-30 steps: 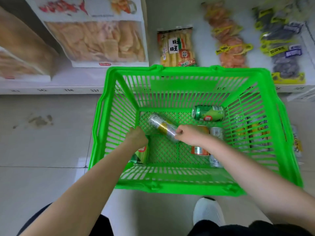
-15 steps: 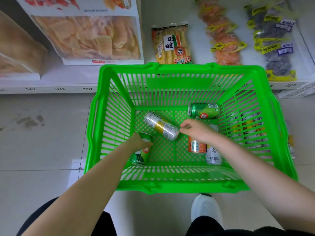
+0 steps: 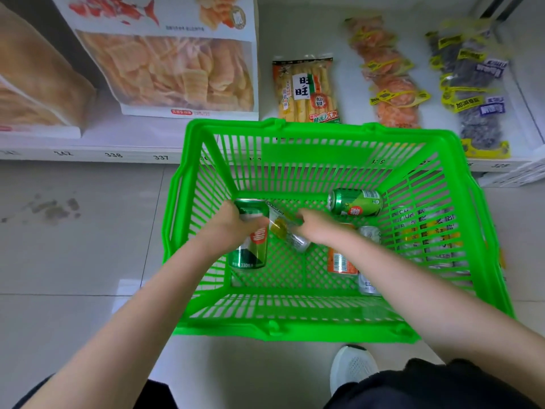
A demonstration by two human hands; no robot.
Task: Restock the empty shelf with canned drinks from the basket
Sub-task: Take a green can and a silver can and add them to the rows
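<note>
One low white shelf (image 3: 88, 149) ran along the top of the view, with numbered labels on its front edge. It carried five snack packages, counted left to right:
- one tan bag (image 3: 35, 84) at the left end
- one large bag of chips (image 3: 177, 69)
- one pack of rice crackers (image 3: 305, 90)
- one strip of orange packets (image 3: 386, 84)
- one strip of dark packets (image 3: 474, 93) toward the right end

One green basket (image 3: 295, 332) stood on the tiled floor (image 3: 73, 246), close in front of the shelf. You had both arms reaching in over its near rim.

The basket held five cans.
- Your left hand (image 3: 227, 228) was wrapped around the upper end of one dark green can (image 3: 250, 249) beside the left wall. Your fingers were curled over it and its base pointed toward the near rim.
- Your right hand (image 3: 317, 225) gripped one silver-and-gold can (image 3: 287, 231) near the middle of the basket floor, just beside the dark green can. Motion blur hid the exact finger placement.
- One light green can (image 3: 355, 202) lay on its side toward the far right corner, apart from both hands.
- One orange can (image 3: 339, 261) and one silver can (image 3: 368, 234) lay side by side under your right forearm, lengthwise toward the near rim.

Printed shapes showed through the right wall of the basket. You could not tell from this view what they were.

One white shoe (image 3: 352, 367) showed on the floor just outside the near rim.
</note>
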